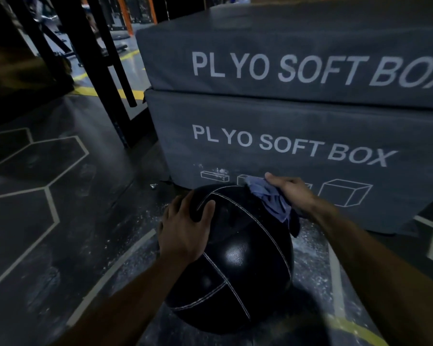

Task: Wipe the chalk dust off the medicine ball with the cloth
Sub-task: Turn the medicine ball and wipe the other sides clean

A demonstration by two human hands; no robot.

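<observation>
A black medicine ball [238,260] with white stitched seams sits on the dark gym floor in front of me. My left hand [185,226] lies spread over its upper left side, fingers curved along the surface. My right hand [290,189] grips a crumpled grey-blue cloth [273,201] and holds it against the ball's upper right edge. Part of the cloth hangs down the ball's right side. White chalk specks dot the floor around the ball.
Two stacked grey foam boxes [298,126] marked PLYO SOFT BOX stand right behind the ball. Black rack posts [105,71] rise at the back left. The floor [60,196] carries pale hexagon lines and yellow stripes.
</observation>
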